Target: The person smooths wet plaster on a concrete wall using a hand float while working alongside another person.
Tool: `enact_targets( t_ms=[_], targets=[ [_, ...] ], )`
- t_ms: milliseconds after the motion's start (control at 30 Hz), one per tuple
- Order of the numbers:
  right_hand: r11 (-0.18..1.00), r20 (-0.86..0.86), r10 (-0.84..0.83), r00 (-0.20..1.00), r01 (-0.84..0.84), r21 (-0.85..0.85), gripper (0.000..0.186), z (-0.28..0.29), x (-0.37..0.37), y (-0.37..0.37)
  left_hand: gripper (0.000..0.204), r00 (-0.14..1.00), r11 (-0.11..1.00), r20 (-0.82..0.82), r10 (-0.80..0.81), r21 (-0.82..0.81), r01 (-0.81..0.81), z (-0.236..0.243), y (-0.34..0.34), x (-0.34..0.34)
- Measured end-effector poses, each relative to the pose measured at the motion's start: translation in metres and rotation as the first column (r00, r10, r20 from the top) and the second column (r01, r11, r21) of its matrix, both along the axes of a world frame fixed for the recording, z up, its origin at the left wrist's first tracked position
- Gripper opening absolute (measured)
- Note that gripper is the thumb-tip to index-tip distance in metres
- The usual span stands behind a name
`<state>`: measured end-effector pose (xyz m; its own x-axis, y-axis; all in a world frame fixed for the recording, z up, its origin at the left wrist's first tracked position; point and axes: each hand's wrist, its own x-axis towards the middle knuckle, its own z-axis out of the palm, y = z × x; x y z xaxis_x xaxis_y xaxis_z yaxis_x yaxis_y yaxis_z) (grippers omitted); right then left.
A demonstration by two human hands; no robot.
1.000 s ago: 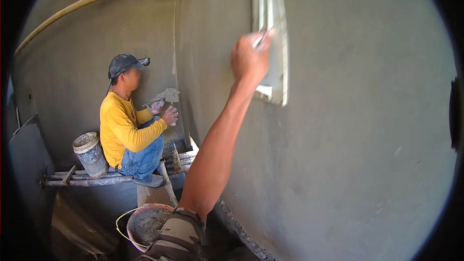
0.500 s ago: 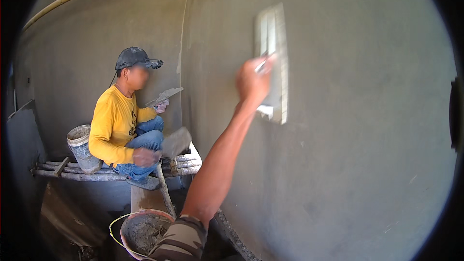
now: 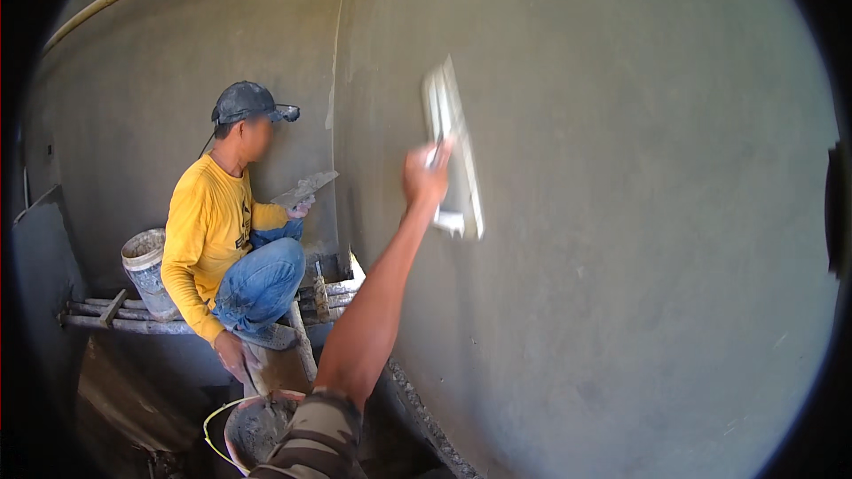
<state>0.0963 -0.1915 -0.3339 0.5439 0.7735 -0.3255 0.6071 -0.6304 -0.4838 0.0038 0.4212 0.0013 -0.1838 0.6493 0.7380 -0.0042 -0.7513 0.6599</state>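
Near left sits a mortar bucket (image 3: pixel 227 436). My left hand (image 3: pixel 426 177) grips a plastering trowel (image 3: pixel 462 182) at the right wall (image 3: pixel 621 213), which looks largely smoothed; faint scratches (image 3: pixel 781 338) at right perhaps need work. Far left squats a co-worker (image 3: pixel 200 222).

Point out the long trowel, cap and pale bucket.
Long trowel (image 3: pixel 461 176), head view: on its blade.
Cap (image 3: pixel 242 101), head view: on its crown.
Pale bucket (image 3: pixel 151 278), head view: on its side wall.

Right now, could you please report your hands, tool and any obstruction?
Left hand gripping trowel. Right hand out of view. Trowel at the wall, slightly tilted. Co-worker at left, clear of trowel.
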Motion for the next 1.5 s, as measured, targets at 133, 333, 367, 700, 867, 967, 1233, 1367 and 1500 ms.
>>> enact_targets(
  t_ms=[133,333,367,700,867,967,1233,1367,1500],
  targets=[
    [1.000,-0.040,-0.005,0.999,0.004,-0.022,0.056,0.008,-0.003,0.005,0.034,0.993,0.983,0.055,-0.105,0.154,0.096,-0.086,-0.042,0.015],
    [0.999,0.035,0.039,0.999,-0.037,-0.038,0.059,0.018,-0.009,0.013,0.042,1.000,0.971,0.028,0.006,0.237,-0.013,0.108,-0.007,-0.025],
    [0.996,0.019,0.080,0.997,-0.079,-0.047,0.060,0.020,0.000,0.014,0.042,0.999,0.992,-0.038,0.025,0.123,-0.021,0.091,0.011,-0.019],
    [0.990,0.121,0.138,0.983,-0.133,-0.047,0.061,0.034,0.009,0.016,0.045,0.974,0.970,-0.225,-0.022,0.230,0.075,0.138,-0.038,0.000],
    [0.981,0.190,0.194,0.962,-0.188,-0.048,0.064,0.041,0.003,0.020,0.056,0.996,0.996,-0.027,0.085,-0.008,-0.085,0.082,0.076,-0.011],
    [0.984,0.122,0.178,0.977,-0.180,0.011,0.063,0.064,-0.008,0.028,0.045,0.998,0.980,-0.051,-0.044,-0.198,0.033,-0.103,0.064,0.001],
    [0.990,0.106,0.141,0.984,-0.142,-0.002,0.059,0.072,-0.013,0.025,0.022,0.985,0.984,0.076,-0.155,-0.076,0.161,-0.191,-0.124,0.040],
    [0.992,0.066,0.118,0.991,-0.114,-0.052,0.058,0.063,-0.014,0.025,0.041,0.999,0.999,-0.019,0.048,-0.009,-0.048,0.019,0.025,-0.015],
    [0.996,0.107,0.072,0.992,-0.066,-0.059,0.059,0.063,-0.017,0.023,0.047,0.999,0.999,-0.043,0.008,-0.032,-0.009,-0.020,0.029,-0.016]
  ],
)
